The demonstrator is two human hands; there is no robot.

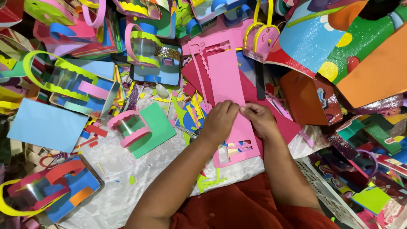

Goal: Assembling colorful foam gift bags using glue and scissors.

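My left hand (219, 121) and my right hand (261, 120) meet at the middle of a long pink foam sheet (226, 78) that lies on the work surface. Both hands pinch the sheet near its middle, fingertips almost touching. Shapes have been cut out of the sheet, leaving scalloped holes along its left side and at its near end (237, 152). Darker red sheets (283, 124) lie under it.
Colourful foam baskets with handles crowd the left: a blue one with green trim (76, 87), a pink round one on a green sheet (129, 127), another at the near left (55, 188). A light blue sheet (46, 125), a white plastic crate (328, 193) and large glittery foam pieces (339, 38) surround me.
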